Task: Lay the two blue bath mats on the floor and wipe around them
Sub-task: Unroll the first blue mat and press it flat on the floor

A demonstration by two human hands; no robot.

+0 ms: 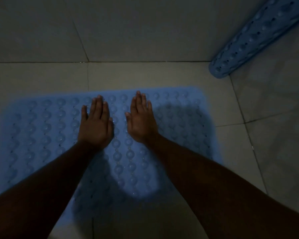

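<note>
Rolled second mat [254,37] leans up-right of the flat mat [41,128], nearer the right hand [141,120]; left hand [96,124] likewise open-palmed, grasping nothing.

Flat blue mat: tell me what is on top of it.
Both hands, palms down with fingers extended: the left hand and right hand, on the flat blue mat. The forearms' shadows fall across it. The mat surface beneath the hands is hidden.
</note>
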